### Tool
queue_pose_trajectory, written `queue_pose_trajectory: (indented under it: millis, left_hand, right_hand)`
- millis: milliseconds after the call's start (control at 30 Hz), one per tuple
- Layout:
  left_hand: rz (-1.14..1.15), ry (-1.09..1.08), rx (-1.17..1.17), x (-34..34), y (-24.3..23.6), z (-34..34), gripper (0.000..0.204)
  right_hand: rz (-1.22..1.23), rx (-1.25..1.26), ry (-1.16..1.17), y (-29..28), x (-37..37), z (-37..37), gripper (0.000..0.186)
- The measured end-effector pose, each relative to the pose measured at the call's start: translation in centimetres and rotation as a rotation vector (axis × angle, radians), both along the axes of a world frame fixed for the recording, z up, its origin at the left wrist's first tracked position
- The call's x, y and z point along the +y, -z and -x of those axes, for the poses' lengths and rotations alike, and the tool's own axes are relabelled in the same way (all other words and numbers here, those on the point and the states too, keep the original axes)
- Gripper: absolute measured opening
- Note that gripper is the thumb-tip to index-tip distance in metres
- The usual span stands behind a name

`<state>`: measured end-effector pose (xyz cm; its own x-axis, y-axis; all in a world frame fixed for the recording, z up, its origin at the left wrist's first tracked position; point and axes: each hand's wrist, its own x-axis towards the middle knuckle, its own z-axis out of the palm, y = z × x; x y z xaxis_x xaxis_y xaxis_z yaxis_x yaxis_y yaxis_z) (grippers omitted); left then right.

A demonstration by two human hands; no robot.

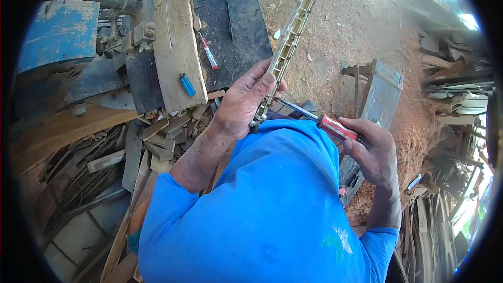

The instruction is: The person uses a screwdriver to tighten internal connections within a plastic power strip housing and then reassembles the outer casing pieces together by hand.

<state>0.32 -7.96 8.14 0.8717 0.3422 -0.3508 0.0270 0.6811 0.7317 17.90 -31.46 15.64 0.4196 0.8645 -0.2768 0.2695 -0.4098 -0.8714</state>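
Observation:
My left hand (248, 94) is closed around the lower part of a long, narrow, brass-coloured metal piece (291, 37). Ribs and hollow pockets show along its face, and it slants up and away to the right. In my right hand (373, 151) is a screwdriver (331, 125) with a red and black handle. Its metal shaft points left toward the lower end of the metal piece, near my left fingers. Whether the tip touches the metal cannot be made out.
To the left, a dark board (238, 8) carries a small clear-handled screwdriver (208, 52). A worn wooden plank (175, 42) beside it bears a blue lighter (187, 84). Wood offcuts (162, 141) pile up below. A wooden bench (384, 94) and sawdust (419, 126) lie to the right.

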Motion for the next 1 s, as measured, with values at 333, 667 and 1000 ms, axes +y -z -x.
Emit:
queue_pose_trajectory:
  millis: [333,667,1000]
  left_hand:
    - [-0.255,-0.014,0.133,-0.7,0.7,-0.3,0.051]
    - [0.015,-0.034,0.024,-0.7,1.2,-0.5,0.05]
    - [0.105,-0.118,0.005,-0.4,1.2,-1.0,0.037]
  right_hand:
    - [-0.31,-0.743,-0.365,-0.8,1.4,0.5,0.045]
    - [0.122,-0.559,-0.049,-1.3,2.0,0.0,0.032]
    - [-0.022,-0.609,-0.143,-2.3,2.7,0.3,0.05]
